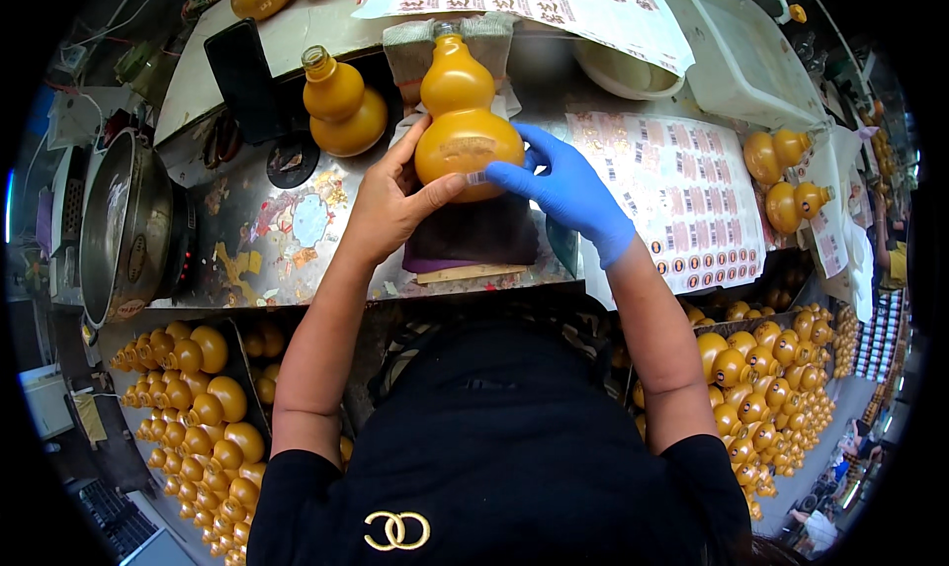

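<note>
An amber gourd-shaped bottle (457, 101) lies tilted on cloth-covered supports (407, 52), its glass neck pointing away from me. Bare, my left hand (388, 210) is closed around its lower left side, thumb across the near face. My right hand (571, 185), in a blue glove, grips the lower right side. Both thumbs press near a small pale label (475, 177) at the base of the bulb. A faint printed patch (467, 151) shows just above the label. Some fingertips are hidden behind the bottle.
Left of the supports stand another gourd-shaped bottle (346, 116) and a phone (240, 77) on a round stand. Printed sticker sheets (682, 195) lie at right, below a white tub (746, 57). A metal pan (117, 225) is far left. Many bottles (203, 408) fill both sides below the table.
</note>
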The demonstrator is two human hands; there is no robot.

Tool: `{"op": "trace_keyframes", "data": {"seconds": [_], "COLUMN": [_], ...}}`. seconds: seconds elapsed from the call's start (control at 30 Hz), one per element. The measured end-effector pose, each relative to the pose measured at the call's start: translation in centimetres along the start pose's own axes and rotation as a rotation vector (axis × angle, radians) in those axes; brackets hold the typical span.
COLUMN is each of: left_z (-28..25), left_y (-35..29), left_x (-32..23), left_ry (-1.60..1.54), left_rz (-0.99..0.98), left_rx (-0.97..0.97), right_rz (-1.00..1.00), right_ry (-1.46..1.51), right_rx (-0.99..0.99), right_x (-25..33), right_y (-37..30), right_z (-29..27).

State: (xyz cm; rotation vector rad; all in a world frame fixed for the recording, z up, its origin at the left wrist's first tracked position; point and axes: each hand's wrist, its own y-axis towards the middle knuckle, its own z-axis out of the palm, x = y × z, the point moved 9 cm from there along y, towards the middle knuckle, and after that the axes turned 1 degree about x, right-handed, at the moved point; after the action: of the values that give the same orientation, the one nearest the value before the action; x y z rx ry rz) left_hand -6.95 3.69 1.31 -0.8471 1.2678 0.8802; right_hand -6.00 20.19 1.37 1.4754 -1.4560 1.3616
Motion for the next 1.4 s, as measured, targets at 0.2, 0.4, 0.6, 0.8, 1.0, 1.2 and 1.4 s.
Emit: {"op": "trace_keyframes", "data": {"seconds": [0.2, 0.4, 0.6, 0.8, 1.0, 1.2, 1.4], "left_z": [-0.1, 0.1, 0.1, -0.3, 0.4, 0.5, 0.5], "left_y": [0.2, 0.0, -0.1, 0.3, -0.2, 0.0, -0.1], "left_x": [0.0, -0.1, -0.1, 0.3, 0.0, 0.0, -0.1], "left_ry": [0.007, -0.011, -0.029, -0.090, -0.058, -0.039, 0.055], "left_rz": [0.010, 0.019, 0.022, 0.012, 0.057, 0.072, 0.071], "left_rx": [0.015, 0.018, -0.001, 0.004, 0.041, 0.048, 0.044], "right_rz": [-0.030, -0.015, -0.018, 0.264, -0.072, -0.429, -0.290], "right_ry": [-0.028, -0.073, -0.081, 0.997, 0.889, -0.092, 0.093], "right_rx": [0.015, 0.021, 0.017, -0.171, -0.269, -0.498, -0.560], "right_x": [-1.2, -0.6, -0.4, -6.1, -1.9, 2.6, -0.6], "right_y": [0.4, -0.2, -0.1, -0.3, -4.6, -5.9, -5.5], "right_z": [0.0, 0.0, 0.0, -1.0, 0.1, 2.5, 1.4]}}
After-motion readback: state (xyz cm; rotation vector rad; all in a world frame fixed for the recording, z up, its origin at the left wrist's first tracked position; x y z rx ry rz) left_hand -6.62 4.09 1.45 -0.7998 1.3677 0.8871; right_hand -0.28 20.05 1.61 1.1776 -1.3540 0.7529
